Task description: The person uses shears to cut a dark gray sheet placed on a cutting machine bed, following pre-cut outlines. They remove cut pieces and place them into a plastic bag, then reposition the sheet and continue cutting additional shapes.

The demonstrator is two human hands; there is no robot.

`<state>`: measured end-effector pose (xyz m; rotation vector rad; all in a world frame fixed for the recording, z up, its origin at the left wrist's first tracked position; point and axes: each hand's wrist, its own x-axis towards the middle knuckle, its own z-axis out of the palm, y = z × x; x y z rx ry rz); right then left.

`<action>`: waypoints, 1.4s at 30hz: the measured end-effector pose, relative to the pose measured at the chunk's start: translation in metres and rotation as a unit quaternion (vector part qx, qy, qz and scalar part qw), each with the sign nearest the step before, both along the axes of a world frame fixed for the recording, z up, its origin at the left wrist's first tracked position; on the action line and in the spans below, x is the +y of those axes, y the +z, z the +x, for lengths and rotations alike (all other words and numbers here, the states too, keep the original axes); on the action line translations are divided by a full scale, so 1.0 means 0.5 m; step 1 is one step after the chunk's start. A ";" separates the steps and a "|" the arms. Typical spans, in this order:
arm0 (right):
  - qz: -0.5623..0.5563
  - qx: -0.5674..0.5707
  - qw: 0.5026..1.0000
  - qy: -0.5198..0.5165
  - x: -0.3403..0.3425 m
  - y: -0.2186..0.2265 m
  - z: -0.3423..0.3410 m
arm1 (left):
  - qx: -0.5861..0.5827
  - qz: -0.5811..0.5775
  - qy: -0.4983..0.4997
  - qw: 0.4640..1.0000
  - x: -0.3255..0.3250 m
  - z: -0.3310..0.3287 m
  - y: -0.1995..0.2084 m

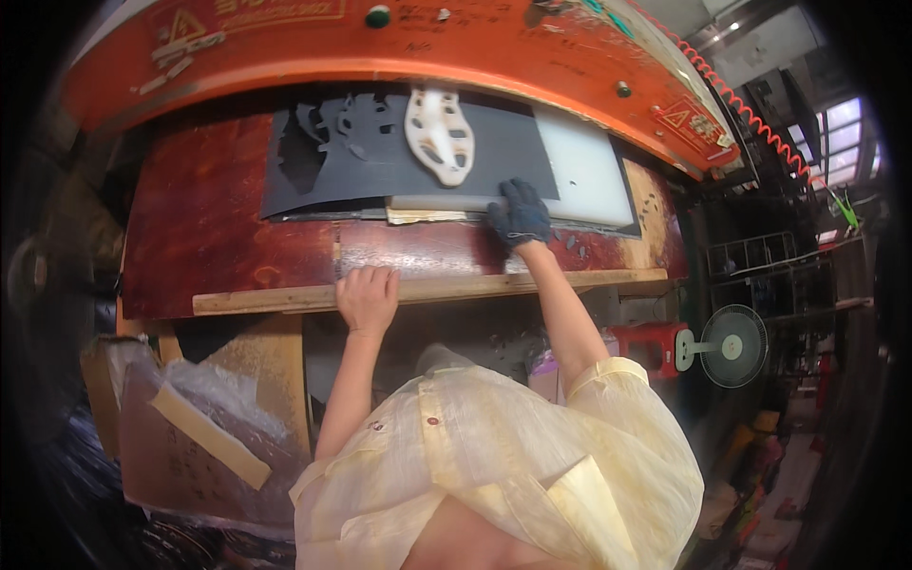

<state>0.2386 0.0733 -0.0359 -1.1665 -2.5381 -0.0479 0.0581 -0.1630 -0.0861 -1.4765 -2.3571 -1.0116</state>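
Right hand (519, 215), gloved, pressed flat with fingers spread on dark sheet (399, 157), long axis running left-right across tabletop (218, 237); left hand (367, 296) nearer, bare, loosely curled on wooden strip (285, 297).

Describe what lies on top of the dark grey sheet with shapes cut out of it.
On the dark grey cut-out sheet lies a cream, shoe-shaped cutting die. A white rectangular board overlaps its right end. The gloved right hand presses its front edge. Whatever lies beneath board and hand is hidden.
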 end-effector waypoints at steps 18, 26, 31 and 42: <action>-0.362 0.501 0.780 -0.093 0.210 0.064 0.286 | 0.076 0.041 0.073 0.994 -0.024 0.058 -0.089; -0.030 0.253 0.965 -0.060 0.298 0.208 0.264 | -0.052 0.015 0.094 0.994 -0.114 0.221 -0.197; -0.011 0.110 0.993 0.050 0.183 -0.045 0.366 | -0.130 -0.040 0.114 0.984 -0.224 0.284 -0.250; -0.422 -0.264 0.861 -0.104 -0.397 -0.603 0.734 | -0.362 -0.270 -0.028 0.892 -0.417 0.374 -0.294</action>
